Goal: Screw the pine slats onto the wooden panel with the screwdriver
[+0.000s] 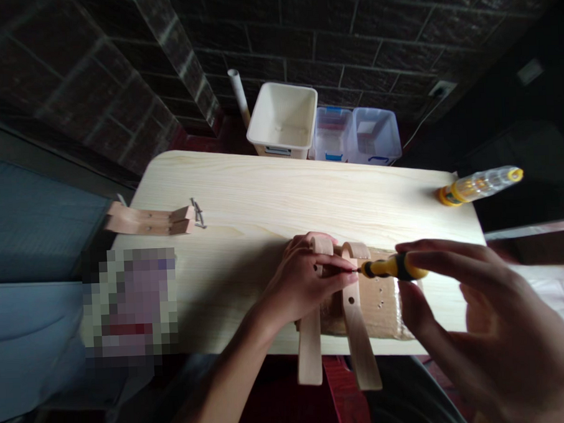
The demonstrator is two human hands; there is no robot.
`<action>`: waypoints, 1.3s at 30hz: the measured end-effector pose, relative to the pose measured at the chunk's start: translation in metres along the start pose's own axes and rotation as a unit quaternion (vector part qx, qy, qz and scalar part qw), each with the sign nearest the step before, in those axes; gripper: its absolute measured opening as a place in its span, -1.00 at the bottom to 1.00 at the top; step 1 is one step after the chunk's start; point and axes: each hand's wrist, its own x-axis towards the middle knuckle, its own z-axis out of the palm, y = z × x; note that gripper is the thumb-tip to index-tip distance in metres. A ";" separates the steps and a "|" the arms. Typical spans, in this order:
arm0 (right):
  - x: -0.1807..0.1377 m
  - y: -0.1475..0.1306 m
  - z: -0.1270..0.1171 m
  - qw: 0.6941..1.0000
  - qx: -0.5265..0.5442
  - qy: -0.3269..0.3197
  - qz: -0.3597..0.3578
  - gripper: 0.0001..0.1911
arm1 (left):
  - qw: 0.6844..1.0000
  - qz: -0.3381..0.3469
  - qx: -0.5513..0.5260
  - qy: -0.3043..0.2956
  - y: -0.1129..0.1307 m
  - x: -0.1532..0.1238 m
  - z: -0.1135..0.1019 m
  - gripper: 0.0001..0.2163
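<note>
My right hand [496, 317] grips a yellow and black screwdriver [396, 267], which lies nearly level and points left. Its tip meets the thumb and forefinger of my left hand [301, 276], closed in a pinch at what looks like a small dark screw [354, 270] on a curved wooden strip [363, 351]. A second curved wooden strip [310, 353] lies beside it, partly under my left hand. Both strips rest over a taped cardboard block [380, 322] and stick out past the table's near edge. A dark hole shows in the right strip below my fingers.
On the pale wooden table [244, 194], two joined-looking wooden pieces [149, 221] and several loose screws [198, 214] lie at left. A clear bottle with yellow ends [481, 185] stands at the right. Beyond the far edge are a cream bin [282, 115] and two clear boxes [376, 132].
</note>
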 end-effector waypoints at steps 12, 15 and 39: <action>0.000 -0.001 -0.002 1.000 -0.007 -0.006 0.000 -0.51 | 1.000 0.010 0.014 0.010 -0.001 -0.001 0.001 -0.90; 0.001 0.003 -0.004 1.000 -0.011 -0.006 -0.013 -0.51 | 1.000 0.013 0.008 0.009 -0.001 -0.001 0.000 -0.89; 0.000 -0.001 0.000 0.999 -0.002 -0.005 0.054 -0.65 | 1.000 0.006 0.008 0.006 0.000 -0.001 0.000 -0.91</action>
